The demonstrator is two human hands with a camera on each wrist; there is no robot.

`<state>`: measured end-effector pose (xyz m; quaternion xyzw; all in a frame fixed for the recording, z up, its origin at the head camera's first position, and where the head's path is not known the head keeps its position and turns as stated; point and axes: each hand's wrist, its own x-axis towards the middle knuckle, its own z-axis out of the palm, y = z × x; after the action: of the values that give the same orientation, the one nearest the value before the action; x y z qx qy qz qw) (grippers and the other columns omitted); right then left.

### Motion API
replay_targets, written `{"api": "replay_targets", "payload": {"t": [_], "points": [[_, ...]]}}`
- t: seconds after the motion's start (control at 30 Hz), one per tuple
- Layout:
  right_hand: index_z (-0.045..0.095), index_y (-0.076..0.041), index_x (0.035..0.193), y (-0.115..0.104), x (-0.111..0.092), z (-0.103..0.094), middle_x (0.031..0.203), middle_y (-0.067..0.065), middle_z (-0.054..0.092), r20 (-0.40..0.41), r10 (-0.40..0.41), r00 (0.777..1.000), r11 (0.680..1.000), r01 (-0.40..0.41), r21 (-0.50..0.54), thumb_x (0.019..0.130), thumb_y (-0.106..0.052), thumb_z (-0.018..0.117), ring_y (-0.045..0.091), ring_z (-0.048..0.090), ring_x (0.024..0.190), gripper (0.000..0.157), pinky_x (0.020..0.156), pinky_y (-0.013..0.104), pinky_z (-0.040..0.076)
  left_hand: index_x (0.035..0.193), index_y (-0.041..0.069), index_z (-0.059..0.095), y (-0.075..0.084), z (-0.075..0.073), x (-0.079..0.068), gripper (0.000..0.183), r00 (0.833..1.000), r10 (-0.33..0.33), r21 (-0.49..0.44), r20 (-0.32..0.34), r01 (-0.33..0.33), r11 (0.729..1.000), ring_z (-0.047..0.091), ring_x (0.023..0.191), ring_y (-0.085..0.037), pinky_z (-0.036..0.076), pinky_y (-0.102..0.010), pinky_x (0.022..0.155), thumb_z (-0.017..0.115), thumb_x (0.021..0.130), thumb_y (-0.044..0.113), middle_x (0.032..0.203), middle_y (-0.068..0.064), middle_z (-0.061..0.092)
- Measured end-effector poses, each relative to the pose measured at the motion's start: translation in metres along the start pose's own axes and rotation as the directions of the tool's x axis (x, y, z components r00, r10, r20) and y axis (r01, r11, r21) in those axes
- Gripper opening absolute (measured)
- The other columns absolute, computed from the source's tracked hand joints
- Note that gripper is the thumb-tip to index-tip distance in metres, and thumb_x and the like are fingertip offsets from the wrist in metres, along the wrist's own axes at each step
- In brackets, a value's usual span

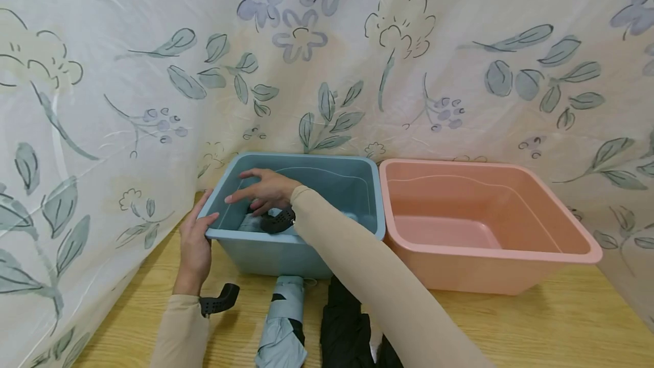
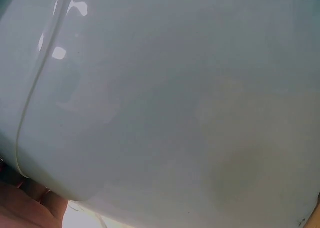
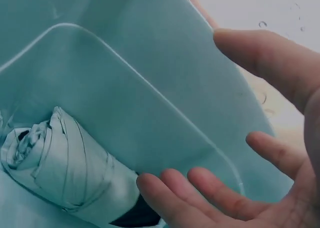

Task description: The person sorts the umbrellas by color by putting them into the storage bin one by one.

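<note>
My left hand grips the left rim of a light-blue plastic bin, its thumb over the rim near the front corner. The left wrist view is filled by the bin's pale outer wall, with a few fingers at the lower left. Inside the bin's left part hovers my right hand, fingers spread and holding nothing. In the right wrist view, a rolled light-blue folding umbrella with a dark patch lies in the bin, just beside the right fingertips.
A pink plastic bin stands right against the blue one. In front, a light-blue folded umbrella and a black folded umbrella lie on the wooden table. Flowered cloth hangs behind and at the left.
</note>
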<state>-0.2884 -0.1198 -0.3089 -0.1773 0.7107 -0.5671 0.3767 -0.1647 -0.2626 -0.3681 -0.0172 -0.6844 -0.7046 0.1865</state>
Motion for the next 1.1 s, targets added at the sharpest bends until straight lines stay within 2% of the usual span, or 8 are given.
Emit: {"api": "replay_targets", "payload": {"t": [0.17,0.27,0.4,0.63,0.73,0.9,1.03,1.1], "points": [[0.034,-0.023,0.145,-0.005,-0.017,-0.011,0.141,0.011,0.037,0.011,-0.011,1.0,0.998,0.011,-0.068,0.078,-0.024,0.077,0.038,0.05,0.116,0.079,0.086,0.046,0.048,0.147,0.018,0.033,-0.001,0.0,0.0,0.051,1.0,-0.011,0.017,-0.022,0.011,1.0,0.027,0.134,-0.027,0.021,-0.051,0.106,0.033,0.097,0.007,0.151,-0.005,0.027],[0.035,-0.023,0.144,-0.007,-0.037,-0.017,0.135,0.01,0.044,0.008,-0.025,1.0,0.993,0.026,-0.114,0.079,-0.025,0.076,0.035,0.053,0.112,0.077,0.084,0.044,0.049,0.146,0.019,0.034,-0.001,-0.002,-0.001,0.051,0.999,-0.017,0.032,-0.033,0.018,0.999,0.029,0.133,-0.025,0.021,-0.05,0.106,0.033,0.097,0.008,0.151,-0.004,0.028],[0.04,-0.026,0.14,-0.009,-0.075,-0.027,0.122,0.005,0.055,0.028,-0.085,0.996,0.988,0.088,-0.123,0.08,-0.025,0.075,0.026,0.058,0.105,0.069,0.082,0.041,0.05,0.147,0.017,0.033,0.001,-0.003,-0.002,0.051,0.999,-0.012,0.037,-0.034,0.013,0.999,0.028,0.134,-0.025,0.02,-0.049,0.107,0.033,0.097,0.008,0.151,-0.004,0.028],[0.037,-0.022,0.142,-0.003,-0.156,-0.039,0.121,0.014,0.054,0.069,-0.242,0.968,0.967,0.247,-0.068,0.085,-0.02,0.069,0.025,0.059,0.105,0.065,0.088,0.041,0.047,0.146,0.016,0.033,0.001,-0.003,-0.002,0.05,0.999,0.003,0.042,-0.033,-0.002,0.999,0.027,0.135,-0.026,0.018,-0.049,0.109,0.033,0.097,0.007,0.151,-0.005,0.028],[0.036,-0.022,0.143,0.007,-0.186,-0.039,0.126,0.014,0.051,0.074,-0.284,0.956,0.957,0.287,-0.046,0.087,-0.018,0.067,0.027,0.058,0.108,0.064,0.091,0.042,0.045,0.147,0.017,0.032,0.001,-0.002,-0.001,0.05,1.0,-0.006,0.038,-0.028,0.007,0.999,0.026,0.136,-0.026,0.016,-0.05,0.109,0.032,0.098,0.009,0.152,-0.006,0.026],[0.039,-0.028,0.14,0.035,-0.228,-0.035,0.131,0.013,0.049,0.086,-0.304,0.949,0.952,0.306,-0.019,0.089,-0.017,0.065,0.029,0.049,0.119,0.059,0.093,0.04,0.044,0.147,0.017,0.032,0.002,0.001,-0.001,0.05,0.999,-0.013,0.03,-0.041,0.015,0.999,0.025,0.136,-0.025,0.016,-0.048,0.11,0.033,0.098,0.009,0.152,-0.007,0.025],[0.036,-0.02,0.142,0.069,-0.257,-0.037,0.131,0.018,0.045,0.12,-0.351,0.929,0.936,0.349,0.042,0.091,-0.008,0.059,0.034,0.046,0.12,0.058,0.093,0.041,0.044,0.146,0.017,0.034,0.002,0.004,-0.002,0.05,0.998,-0.019,0.029,-0.063,0.02,0.999,0.027,0.135,-0.023,0.017,-0.045,0.11,0.034,0.098,0.008,0.151,-0.006,0.027],[0.036,-0.016,0.143,0.087,-0.267,-0.042,0.13,0.019,0.046,0.113,-0.378,0.919,0.926,0.376,0.04,0.091,-0.005,0.057,0.034,0.047,0.119,0.057,0.093,0.042,0.044,0.146,0.018,0.035,0.003,0.006,-0.002,0.05,0.997,-0.024,0.03,-0.069,0.026,0.999,0.027,0.135,-0.023,0.018,-0.045,0.11,0.034,0.097,0.008,0.151,-0.005,0.028]]}}
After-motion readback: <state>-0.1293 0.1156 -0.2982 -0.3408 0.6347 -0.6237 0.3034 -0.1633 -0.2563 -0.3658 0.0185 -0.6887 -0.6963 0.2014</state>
